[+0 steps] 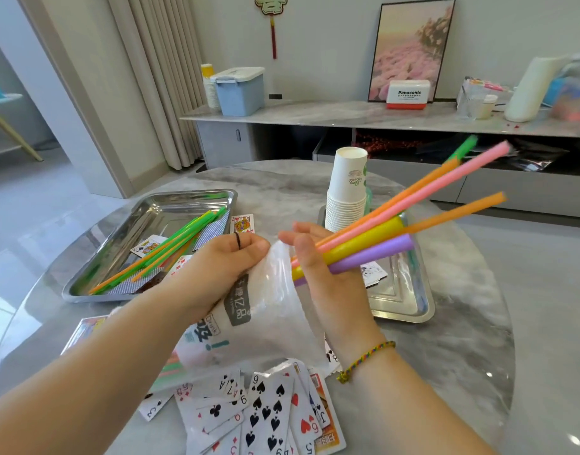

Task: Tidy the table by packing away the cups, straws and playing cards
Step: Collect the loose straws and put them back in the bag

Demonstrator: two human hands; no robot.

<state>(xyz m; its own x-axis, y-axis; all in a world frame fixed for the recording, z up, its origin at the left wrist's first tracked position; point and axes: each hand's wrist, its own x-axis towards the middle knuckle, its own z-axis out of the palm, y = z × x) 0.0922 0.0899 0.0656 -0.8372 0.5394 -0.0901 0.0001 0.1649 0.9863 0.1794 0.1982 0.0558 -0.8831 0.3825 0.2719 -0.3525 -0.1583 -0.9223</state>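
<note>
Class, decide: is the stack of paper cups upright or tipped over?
Upright: the cup stack stands vertical, top cup's open mouth facing up.

The single view came from a wide-angle camera worn on the person's head. It faced forward and tilted down over a round marble table [462, 323]. It sat close above both forearms, so the left hand [223, 267], the right hand [324, 280], and the plastic bag [275, 307] and straws [380, 238] they held filled the middle of the frame. Scattered playing cards [268, 412] lay almost directly beneath at the bottom edge, while a long sideboard [314, 116] and framed picture [410, 50] stood well beyond near the top.
</note>
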